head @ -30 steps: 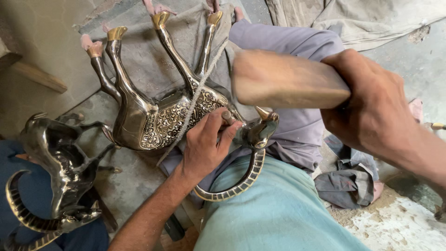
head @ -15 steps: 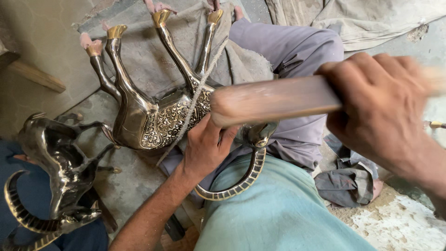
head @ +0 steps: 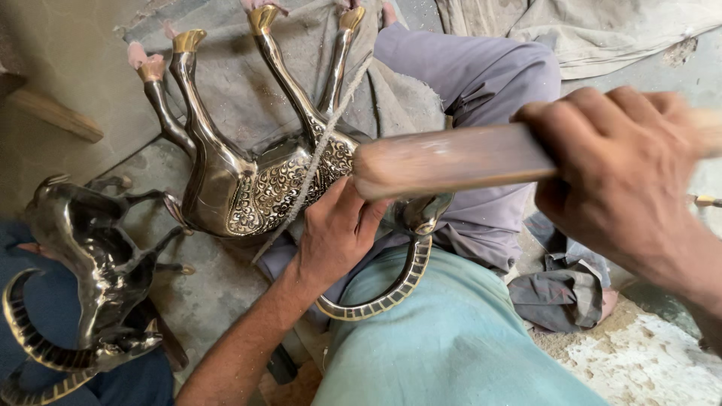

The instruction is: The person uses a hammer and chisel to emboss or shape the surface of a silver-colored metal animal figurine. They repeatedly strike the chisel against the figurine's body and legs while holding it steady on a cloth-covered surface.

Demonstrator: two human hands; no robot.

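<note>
A shiny engraved metal animal figure (head: 248,180) lies on its back across my lap, its legs pointing up and away, one long curved horn (head: 376,297) hanging toward me. A cord (head: 316,154) runs across its belly. My left hand (head: 335,233) presses on the figure near its neck. My right hand (head: 624,180) grips a brown wooden mallet (head: 444,160), whose blunt end hovers just above my left hand and the figure's chest.
A second dark metal horned figure (head: 90,263) lies at the left on a blue surface. Grey cloth (head: 248,83) covers the ground under the figure. Crumpled rags (head: 560,289) sit at the right, and a wooden strip (head: 56,114) lies at the far left.
The mallet has swung down and leftward, from raised at the upper right to just over my left hand. The left hand and the figure stay in place.
</note>
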